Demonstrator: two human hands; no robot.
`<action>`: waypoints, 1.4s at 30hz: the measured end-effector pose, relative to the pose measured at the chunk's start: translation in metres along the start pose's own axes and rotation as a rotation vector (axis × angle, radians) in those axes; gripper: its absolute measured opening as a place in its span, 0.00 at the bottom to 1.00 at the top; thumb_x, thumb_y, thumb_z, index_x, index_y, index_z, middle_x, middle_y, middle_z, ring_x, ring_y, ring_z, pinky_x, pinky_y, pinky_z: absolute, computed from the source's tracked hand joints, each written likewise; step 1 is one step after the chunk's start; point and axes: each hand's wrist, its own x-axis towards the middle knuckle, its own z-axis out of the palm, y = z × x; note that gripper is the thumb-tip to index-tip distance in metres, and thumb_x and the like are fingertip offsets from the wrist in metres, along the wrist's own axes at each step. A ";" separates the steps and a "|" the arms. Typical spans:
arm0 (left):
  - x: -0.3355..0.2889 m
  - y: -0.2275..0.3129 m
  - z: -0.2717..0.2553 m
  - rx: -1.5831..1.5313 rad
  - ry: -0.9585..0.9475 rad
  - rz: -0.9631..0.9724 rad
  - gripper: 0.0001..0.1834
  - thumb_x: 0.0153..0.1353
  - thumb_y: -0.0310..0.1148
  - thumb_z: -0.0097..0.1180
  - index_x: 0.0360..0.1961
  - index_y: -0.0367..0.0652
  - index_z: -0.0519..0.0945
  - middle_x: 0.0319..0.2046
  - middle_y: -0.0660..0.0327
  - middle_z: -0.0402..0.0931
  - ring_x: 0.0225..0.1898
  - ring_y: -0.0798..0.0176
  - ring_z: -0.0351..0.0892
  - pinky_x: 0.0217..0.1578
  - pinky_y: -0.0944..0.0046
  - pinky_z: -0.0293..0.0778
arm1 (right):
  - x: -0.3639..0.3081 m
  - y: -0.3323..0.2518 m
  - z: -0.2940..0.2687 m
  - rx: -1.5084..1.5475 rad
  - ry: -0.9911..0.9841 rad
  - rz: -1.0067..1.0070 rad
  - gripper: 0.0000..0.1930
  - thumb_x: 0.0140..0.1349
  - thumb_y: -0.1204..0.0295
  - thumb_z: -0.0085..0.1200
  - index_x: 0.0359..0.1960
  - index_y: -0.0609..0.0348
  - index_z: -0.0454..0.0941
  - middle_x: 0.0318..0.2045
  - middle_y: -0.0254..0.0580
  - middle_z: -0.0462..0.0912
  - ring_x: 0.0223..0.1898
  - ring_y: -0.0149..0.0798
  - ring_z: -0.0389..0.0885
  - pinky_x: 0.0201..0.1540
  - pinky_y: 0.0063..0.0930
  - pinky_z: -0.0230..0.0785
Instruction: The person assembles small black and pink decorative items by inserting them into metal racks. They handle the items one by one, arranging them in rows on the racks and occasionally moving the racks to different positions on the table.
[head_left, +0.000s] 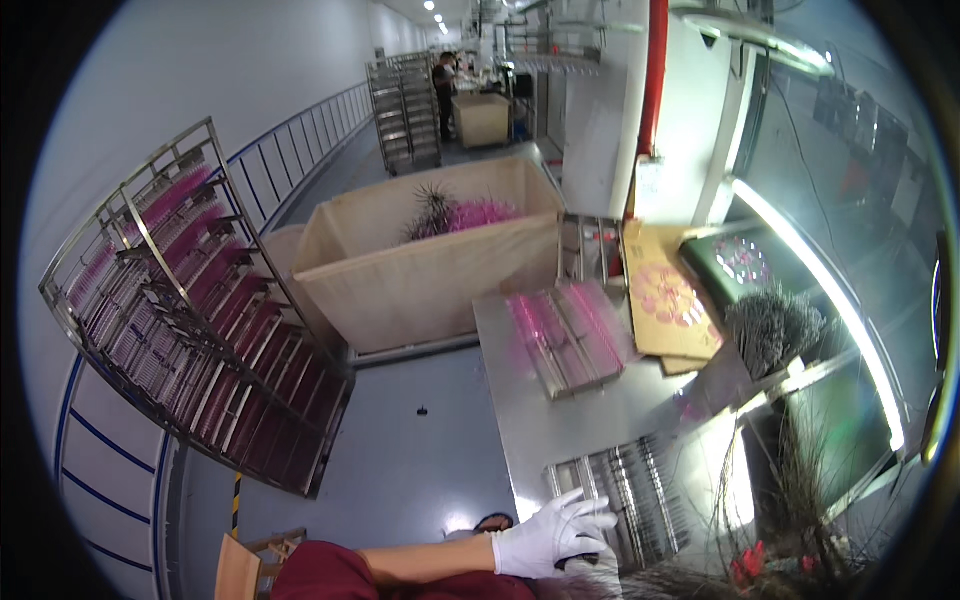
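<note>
My left hand, in a white glove, reaches in from the lower left over the steel worktable. Its fingers are spread at the near left end of a metal rack with rows of thin dark pieces. Something small and dark shows beneath the palm; I cannot make out what it is. My right hand does not show. Farther along the table lies a second rack filled with bright pink pieces. Dark wiry strands spread along the bottom edge, with red bits among them.
On the left stands a tall rack trolley of pink-filled trays. A large beige tub holds pink and dark strands. Cardboard and a dark bundle lie right, by a bright tube light. A person stands far back.
</note>
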 end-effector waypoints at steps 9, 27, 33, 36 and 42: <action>0.012 -0.036 0.020 -1.482 -0.110 -0.662 0.48 0.54 0.16 0.75 0.76 0.34 0.66 0.64 0.58 0.75 0.64 0.63 0.77 0.64 0.65 0.76 | 0.022 -0.041 0.015 -1.369 0.165 -0.729 0.34 0.49 0.65 0.78 0.58 0.60 0.78 0.48 0.43 0.87 0.53 0.54 0.84 0.62 0.47 0.76; -0.021 -0.210 -0.118 -1.224 0.106 -1.262 0.17 0.72 0.27 0.62 0.59 0.37 0.76 0.49 0.45 0.84 0.47 0.44 0.90 0.48 0.48 0.90 | 0.169 0.056 -0.044 0.000 0.688 -0.569 0.16 0.65 0.87 0.56 0.54 0.68 0.86 0.67 0.51 0.78 0.60 0.48 0.85 0.68 0.40 0.76; -0.040 -0.236 -0.131 -1.226 0.302 -1.268 0.16 0.74 0.29 0.60 0.59 0.39 0.77 0.48 0.49 0.84 0.46 0.48 0.89 0.47 0.51 0.89 | 0.209 0.055 -0.018 -0.866 0.889 -0.542 0.16 0.57 0.75 0.71 0.48 0.53 0.92 0.58 0.49 0.85 0.52 0.44 0.89 0.56 0.35 0.82; -0.030 -0.238 -0.117 -1.270 0.253 -1.253 0.17 0.74 0.30 0.59 0.61 0.38 0.76 0.48 0.49 0.84 0.45 0.49 0.89 0.47 0.52 0.90 | 0.220 0.043 -0.006 -1.095 0.907 -0.465 0.28 0.57 0.73 0.70 0.62 0.49 0.85 0.59 0.48 0.83 0.53 0.47 0.88 0.56 0.35 0.81; -0.017 -0.221 -0.111 -1.329 0.210 -1.223 0.19 0.74 0.30 0.59 0.62 0.37 0.75 0.49 0.47 0.84 0.46 0.47 0.91 0.47 0.53 0.91 | 0.161 0.045 -0.013 -0.982 0.954 -0.417 0.40 0.57 0.76 0.71 0.75 0.53 0.73 0.68 0.51 0.80 0.66 0.48 0.83 0.68 0.36 0.76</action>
